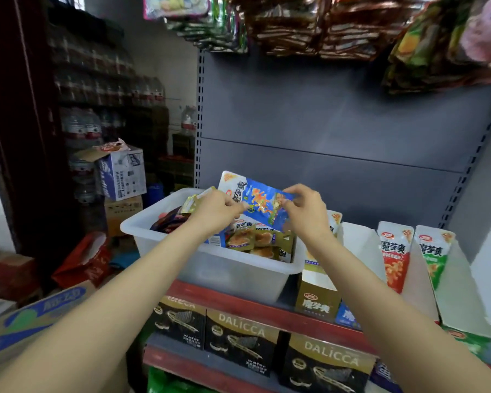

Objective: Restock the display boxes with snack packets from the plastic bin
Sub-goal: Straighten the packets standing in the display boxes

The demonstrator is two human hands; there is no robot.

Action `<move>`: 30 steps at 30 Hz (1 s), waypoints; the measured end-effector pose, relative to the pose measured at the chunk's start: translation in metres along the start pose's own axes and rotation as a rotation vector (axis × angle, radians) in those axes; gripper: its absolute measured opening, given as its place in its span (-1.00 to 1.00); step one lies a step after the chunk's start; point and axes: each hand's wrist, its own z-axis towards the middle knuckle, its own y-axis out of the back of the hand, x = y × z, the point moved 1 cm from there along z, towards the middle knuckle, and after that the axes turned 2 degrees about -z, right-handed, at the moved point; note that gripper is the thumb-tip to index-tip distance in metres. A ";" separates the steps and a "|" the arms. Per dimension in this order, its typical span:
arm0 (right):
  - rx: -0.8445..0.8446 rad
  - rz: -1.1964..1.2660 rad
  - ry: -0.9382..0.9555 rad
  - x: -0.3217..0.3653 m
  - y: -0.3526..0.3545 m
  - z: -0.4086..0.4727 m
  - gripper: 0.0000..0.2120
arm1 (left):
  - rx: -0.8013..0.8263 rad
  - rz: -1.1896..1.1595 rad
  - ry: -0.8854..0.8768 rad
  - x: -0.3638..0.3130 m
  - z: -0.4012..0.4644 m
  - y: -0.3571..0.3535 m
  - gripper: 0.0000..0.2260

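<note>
At the centre of the frame I hold a blue snack packet [260, 201] above the white plastic bin [210, 259], my left hand [219, 209] clamped on its left edge, my right hand [306, 211] pinching its right edge. Gold packets [255, 239] lie in the bin. Display boxes [408, 268] stand lower right on the shelf [238, 304].

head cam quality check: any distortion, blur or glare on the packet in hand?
Head view: strong wide-angle bending, the shelf uprights lean and curve toward the edges; hanging packets at the top are smeared and show foil glare; the blue packet held by the left hand and right hand is soft, its print barely legible.
</note>
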 end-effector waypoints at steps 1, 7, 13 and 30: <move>-0.006 0.115 -0.075 -0.003 0.008 -0.004 -0.88 | -0.004 -0.058 0.046 -0.004 0.003 -0.008 -0.70; 0.090 0.390 -0.228 -0.023 0.065 -0.021 -0.82 | 0.041 -0.495 0.093 -0.051 0.002 -0.063 -0.92; 0.131 0.251 -0.187 -0.046 0.128 -0.028 -0.75 | 0.173 -0.438 -0.028 -0.088 -0.010 -0.118 -0.94; -0.066 -0.063 -0.090 -0.097 0.151 0.007 -0.90 | 0.012 0.022 -0.260 -0.118 0.022 -0.173 -0.87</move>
